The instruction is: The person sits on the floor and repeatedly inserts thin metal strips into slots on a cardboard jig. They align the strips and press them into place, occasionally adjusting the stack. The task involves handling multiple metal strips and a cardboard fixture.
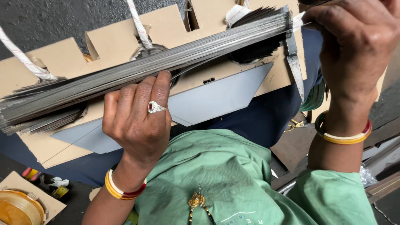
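Green cloth (233, 175), hands (137, 121) gripping thin metal strips (146, 68).

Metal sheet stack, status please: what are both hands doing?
Left hand gripping the metal sheet stack mid-length. Right hand pinching its far end. Cardboard former behind; nothing blocking.

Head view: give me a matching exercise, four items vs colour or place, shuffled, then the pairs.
Things:
1. stack of thin metal sheets
2. ring
3. roll of tape
4. pendant

Descriptions:
A. lies at the bottom left corner on a cardboard piece
B. grey, pressed by the left hand at its middle and held by the right hand at its end
C. gold-coloured, hangs on the green garment
D. silver with a red stone, on a finger of the left hand

Pairs: 1-B, 2-D, 3-A, 4-C
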Available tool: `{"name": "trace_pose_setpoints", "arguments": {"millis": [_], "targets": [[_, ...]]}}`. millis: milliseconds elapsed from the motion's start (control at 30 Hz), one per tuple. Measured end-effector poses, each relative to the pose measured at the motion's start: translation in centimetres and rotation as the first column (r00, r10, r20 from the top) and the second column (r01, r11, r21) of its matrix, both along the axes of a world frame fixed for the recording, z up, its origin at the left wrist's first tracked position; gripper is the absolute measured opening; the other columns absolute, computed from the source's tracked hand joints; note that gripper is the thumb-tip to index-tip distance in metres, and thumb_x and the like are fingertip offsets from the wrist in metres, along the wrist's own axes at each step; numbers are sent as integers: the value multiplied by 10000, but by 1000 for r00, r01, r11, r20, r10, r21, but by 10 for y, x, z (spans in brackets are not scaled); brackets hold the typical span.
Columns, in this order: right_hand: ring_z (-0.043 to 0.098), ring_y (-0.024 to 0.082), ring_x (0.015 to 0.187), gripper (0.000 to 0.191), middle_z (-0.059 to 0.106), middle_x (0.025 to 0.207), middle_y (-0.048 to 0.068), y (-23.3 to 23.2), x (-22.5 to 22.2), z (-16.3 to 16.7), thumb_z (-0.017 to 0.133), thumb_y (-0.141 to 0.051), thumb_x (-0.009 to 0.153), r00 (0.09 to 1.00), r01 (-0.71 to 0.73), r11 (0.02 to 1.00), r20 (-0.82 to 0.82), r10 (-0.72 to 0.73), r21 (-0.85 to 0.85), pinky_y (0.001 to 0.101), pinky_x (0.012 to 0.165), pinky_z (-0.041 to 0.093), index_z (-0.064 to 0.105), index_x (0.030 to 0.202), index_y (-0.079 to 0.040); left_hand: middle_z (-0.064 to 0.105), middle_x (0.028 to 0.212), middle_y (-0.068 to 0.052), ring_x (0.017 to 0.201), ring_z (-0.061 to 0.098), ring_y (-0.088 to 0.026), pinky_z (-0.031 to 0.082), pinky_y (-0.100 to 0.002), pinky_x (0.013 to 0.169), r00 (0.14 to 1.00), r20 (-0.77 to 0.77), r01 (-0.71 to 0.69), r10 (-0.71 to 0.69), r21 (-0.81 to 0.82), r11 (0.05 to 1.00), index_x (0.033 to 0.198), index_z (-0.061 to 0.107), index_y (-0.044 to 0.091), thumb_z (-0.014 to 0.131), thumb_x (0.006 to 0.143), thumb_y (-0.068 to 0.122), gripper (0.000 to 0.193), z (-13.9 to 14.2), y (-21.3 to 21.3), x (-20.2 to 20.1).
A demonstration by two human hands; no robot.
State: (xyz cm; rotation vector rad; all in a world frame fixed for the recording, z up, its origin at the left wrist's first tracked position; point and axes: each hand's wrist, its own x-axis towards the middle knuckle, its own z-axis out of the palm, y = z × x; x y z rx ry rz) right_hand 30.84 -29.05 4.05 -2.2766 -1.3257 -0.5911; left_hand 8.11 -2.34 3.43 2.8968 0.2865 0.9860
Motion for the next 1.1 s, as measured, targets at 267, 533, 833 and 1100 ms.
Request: {"name": "trace_pose_setpoints", "arguments": {"millis": [267, 533, 833, 1100], "targets": [[633, 300, 1227, 330, 612, 1301, 201, -4, 4, 7, 724, 158, 996, 1000, -21, 999, -18, 20, -40, 388, 1028, 601, 675, 1304, 49, 705, 1020, -15, 896, 641, -156, 441, -332, 767, 1000, -11, 12, -12, -49, 999, 1195, 768, 72, 737, 967, -78, 275, -6, -4, 7], [626, 314, 1271, 371, 598, 1350, 220, -4, -1, -13, 722, 180, 997, 999, 4, 991, -35, 1, 131, 397, 1060, 613, 664, 1344, 62, 685, 1003, -21, 913, 646, -153, 457, -305, 760, 1000, -26, 10, -11, -48, 999, 1155, 750, 79, 770, 986, -25, 200, 6, -1, 5], [608, 334, 1099, 293, 656, 1124, 218, 27, -10, 2, 808, 27, 851, 992, -63, 993, 115, 51, 99, 454, 954, 524, 720, 1125, 77, 682, 900, -12, 825, 644, -149, 454, -308, 735, 999, -34, 13, -13, 13, 1000, 1116, 776, 87, 787, 902, -22, 241, 17, -4, 5], [619, 252, 1087, 210, 711, 1098, 108, 25, -5, 7, 739, 1, 944, 986, -87, 996, 147, 86, 4, 355, 964, 483, 789, 1147, 18, 707, 928, -8, 835, 656, -134, 437, -308, 734, 999, 1, -55, 55, -25, 998, 1117, 771, 116, 813, 1018, 55, 123, 10, 0, -5]]}}
